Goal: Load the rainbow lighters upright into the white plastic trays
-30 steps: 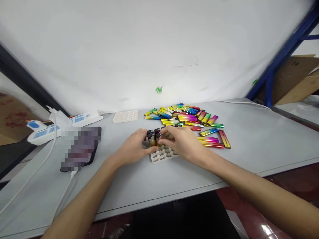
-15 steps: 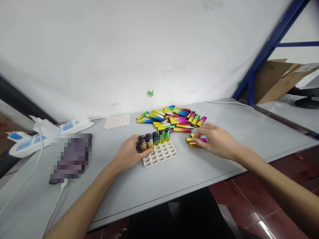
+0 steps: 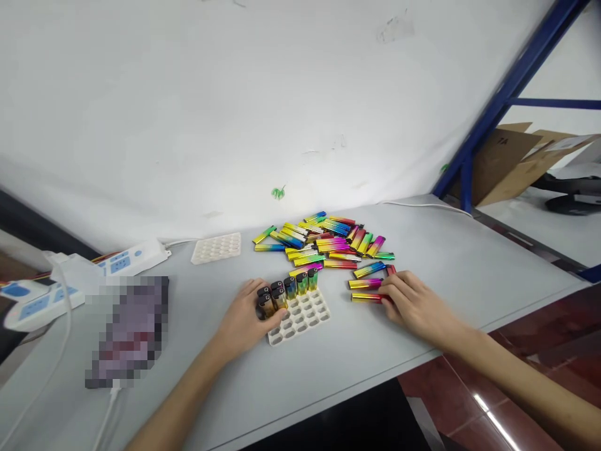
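Note:
My left hand curls around several upright lighters with black tops, its thumb in front of them. They stand at the left end of a white tray with rows of oval holes. Further along its back row stand blue and green lighters. At the right, the fingertips of my right hand close on the end of a red-and-yellow lighter lying on the table. Beside it lie a magenta-and-yellow lighter and a blue-and-yellow lighter.
A heap of shiny multicoloured lighters lies near the wall. A second white tray rests left of it. Power strips, cables and a blurred-out dark object occupy the left. Cardboard boxes stand beyond a blue frame.
My right hand has drawn back slightly, and the lighters beside it now lie more spread apart. My left hand stays at the tray. The whole view has shifted a little.

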### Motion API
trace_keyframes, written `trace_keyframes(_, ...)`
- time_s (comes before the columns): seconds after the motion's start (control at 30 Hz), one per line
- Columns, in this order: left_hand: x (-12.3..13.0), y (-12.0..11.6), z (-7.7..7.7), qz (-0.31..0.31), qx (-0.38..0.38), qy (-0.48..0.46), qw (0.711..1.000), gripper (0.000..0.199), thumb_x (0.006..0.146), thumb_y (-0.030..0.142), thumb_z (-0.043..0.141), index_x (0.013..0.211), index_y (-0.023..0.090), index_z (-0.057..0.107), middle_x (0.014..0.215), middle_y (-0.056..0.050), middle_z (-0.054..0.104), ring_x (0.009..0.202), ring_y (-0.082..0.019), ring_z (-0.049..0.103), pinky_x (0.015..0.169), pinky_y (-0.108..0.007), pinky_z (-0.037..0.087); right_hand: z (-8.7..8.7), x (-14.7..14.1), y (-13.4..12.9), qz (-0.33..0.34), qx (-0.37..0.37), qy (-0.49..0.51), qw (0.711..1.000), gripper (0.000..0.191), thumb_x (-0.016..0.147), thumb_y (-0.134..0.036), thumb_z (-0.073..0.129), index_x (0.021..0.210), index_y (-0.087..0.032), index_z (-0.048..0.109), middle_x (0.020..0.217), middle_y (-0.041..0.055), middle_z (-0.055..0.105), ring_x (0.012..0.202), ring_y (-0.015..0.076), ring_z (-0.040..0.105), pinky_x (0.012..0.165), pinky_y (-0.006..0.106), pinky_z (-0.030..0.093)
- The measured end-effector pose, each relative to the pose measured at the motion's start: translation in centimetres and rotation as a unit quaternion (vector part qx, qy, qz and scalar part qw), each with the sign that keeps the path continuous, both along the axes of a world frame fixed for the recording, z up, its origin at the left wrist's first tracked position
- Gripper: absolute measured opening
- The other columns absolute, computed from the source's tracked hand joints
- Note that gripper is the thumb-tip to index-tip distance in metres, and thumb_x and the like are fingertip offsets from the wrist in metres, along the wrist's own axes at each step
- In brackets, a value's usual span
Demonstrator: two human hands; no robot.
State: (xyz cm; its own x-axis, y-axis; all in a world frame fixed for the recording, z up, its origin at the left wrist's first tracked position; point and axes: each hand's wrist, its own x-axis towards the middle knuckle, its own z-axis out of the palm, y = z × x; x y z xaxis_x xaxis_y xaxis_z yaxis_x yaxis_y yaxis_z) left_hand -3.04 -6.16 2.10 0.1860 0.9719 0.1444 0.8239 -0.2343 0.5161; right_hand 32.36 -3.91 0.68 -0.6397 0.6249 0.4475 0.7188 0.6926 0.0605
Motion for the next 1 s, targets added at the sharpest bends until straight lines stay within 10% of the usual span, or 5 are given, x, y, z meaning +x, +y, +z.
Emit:
trace_keyframes(0.2,-0.2,0.1,-0.4,-0.003,0.011,0.005,1.000,0.024,0.082,0.043,0.063,0.081,0.022,0.052,0.091,-0.004,0.061,0.093,-0.025,0.058,0.079,-0.039,0.050,1.3,-2.6,1.1,-0.020,-0.236,0.276,0.931,0.018,0.097,-0.034,0.051,0.090,-0.022,0.063,0.095,0.0077,0.069,0.092,0.0233,0.062,0.082,0.039,0.052)
trace_keyframes(0.4,-0.5,0.1,-0.9,-0.006,0.007,0.009,1.000,0.022,0.083,0.041,0.065,0.081,0.021,0.054,0.094,-0.005,0.061,0.095,-0.026,0.058,0.080,-0.040,0.050,2.0,-7.5,3.9,0.015,-0.482,0.526,0.701,0.035,0.096,-0.057,0.046,0.087,-0.023,0.049,0.080,0.0011,0.064,0.065,0.0142,0.061,0.064,0.030,0.053)
trace_keyframes(0.53,-0.5,0.0,-0.8,-0.011,0.002,0.001,1.000,0.020,0.085,0.040,0.064,0.085,0.021,0.056,0.097,-0.005,0.061,0.098,-0.026,0.058,0.081,-0.040,0.051,1.8,-10.3,5.6,0.044,-0.533,0.589,0.606,0.035,0.092,-0.057,0.053,0.088,-0.025,0.041,0.067,-0.0079,0.046,0.044,0.0060,0.039,0.040,0.018,0.031)
trace_keyframes(0.8,-0.6,-0.1,-0.7,-0.016,-0.008,-0.007,1.000,0.020,0.086,0.039,0.063,0.087,0.020,0.055,0.097,-0.005,0.060,0.098,-0.025,0.057,0.083,-0.040,0.050,1.7,-11.5,5.6,0.048,-0.564,0.584,0.581,0.035,0.092,-0.059,0.052,0.101,-0.026,0.049,0.064,-0.0066,0.045,0.047,0.0096,0.041,0.039,0.020,0.029)
trace_keyframes(1.0,-0.7,0.0,-1.0,-0.025,-0.010,-0.009,1.000,0.019,0.087,0.038,0.063,0.086,0.021,0.054,0.096,-0.005,0.059,0.097,-0.025,0.057,0.082,-0.039,0.050,1.7,-10.6,5.8,0.019,-0.590,0.610,0.529,0.056,0.092,-0.064,0.040,0.058,-0.020,0.039,0.050,-0.0075,0.022,0.044,0.0065,0.014,0.043,0.023,0.014)
